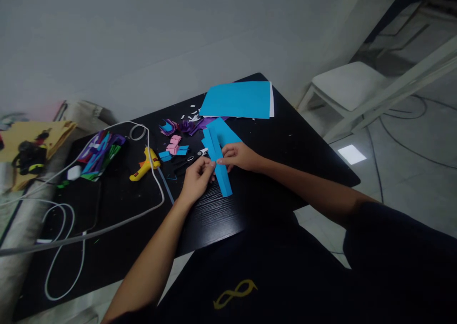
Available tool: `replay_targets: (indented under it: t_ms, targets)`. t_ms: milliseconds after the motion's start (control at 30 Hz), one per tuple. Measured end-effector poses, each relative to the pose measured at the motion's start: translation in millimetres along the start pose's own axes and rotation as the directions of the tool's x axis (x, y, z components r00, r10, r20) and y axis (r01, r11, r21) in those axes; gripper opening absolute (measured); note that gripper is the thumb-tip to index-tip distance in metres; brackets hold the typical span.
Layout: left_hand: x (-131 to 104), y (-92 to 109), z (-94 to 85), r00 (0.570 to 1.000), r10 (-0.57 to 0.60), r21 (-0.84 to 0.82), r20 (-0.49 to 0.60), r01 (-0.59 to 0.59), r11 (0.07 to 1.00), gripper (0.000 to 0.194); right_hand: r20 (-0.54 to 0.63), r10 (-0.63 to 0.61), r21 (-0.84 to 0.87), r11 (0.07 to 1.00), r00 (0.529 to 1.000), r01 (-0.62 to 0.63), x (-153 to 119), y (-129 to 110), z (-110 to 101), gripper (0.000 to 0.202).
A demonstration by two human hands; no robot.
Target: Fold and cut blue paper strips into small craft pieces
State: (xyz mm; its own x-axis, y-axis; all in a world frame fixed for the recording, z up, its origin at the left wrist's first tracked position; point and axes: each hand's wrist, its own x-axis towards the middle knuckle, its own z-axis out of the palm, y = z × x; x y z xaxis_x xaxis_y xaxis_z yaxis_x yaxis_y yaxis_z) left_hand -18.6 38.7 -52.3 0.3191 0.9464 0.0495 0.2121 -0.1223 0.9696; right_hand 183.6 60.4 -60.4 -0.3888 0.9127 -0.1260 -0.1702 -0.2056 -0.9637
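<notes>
Both my hands hold a long folded strip of blue paper (223, 183) above the black table, its lower end tilted toward me. My left hand (198, 177) pinches the strip's left edge near the middle. On the right edge, my right hand (239, 156) grips it with thumb and fingers, the thumbs almost meeting. Behind the strip lies another piece of blue paper (228, 131), partly covered by it. Scissors (191, 159) with dark handles rest just left of the strip, partly hidden by my left hand.
A yellow glue gun (146, 164) lies left, crossed by a white cable (162, 190). Pink folded pieces (173, 144), purple paper curls (187, 127) and white scraps lie behind. Blue sheets (237, 100) are at the back, colourful strips (102, 155) far left. A white chair (348, 83) stands right.
</notes>
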Motion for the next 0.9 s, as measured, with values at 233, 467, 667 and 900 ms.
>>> replay_targets:
  t_ms: [233, 467, 667, 900]
  targets:
    - [1.8, -2.5, 2.6, 1.0, 0.008, -0.127, -0.011, -0.009, 0.992, 0.034, 0.019, 0.001, -0.004, 1.0, 1.0, -0.001, -0.2, 0.5, -0.6, 0.039]
    - [1.6, 2.3, 2.4, 0.993, 0.078, -0.171, -0.087, -0.092, 0.981, 0.037, 0.023, -0.037, -0.004, 0.999, 0.999, 0.037, 0.9, 2.4, -1.2, 0.049]
    - [1.1, 5.1, 0.3, 0.997, 0.068, -0.16, -0.044, -0.075, 0.984, 0.039, -0.002, -0.153, -0.021, 0.988, 0.988, 0.153, -2.9, 0.2, 0.7, 0.059]
    - [1.0, 2.3, 1.6, 0.997, 0.072, -0.166, -0.002, -0.071, 0.984, 0.056, 0.014, -0.191, -0.115, 0.975, 0.981, 0.192, -7.0, -4.2, 3.8, 0.04]
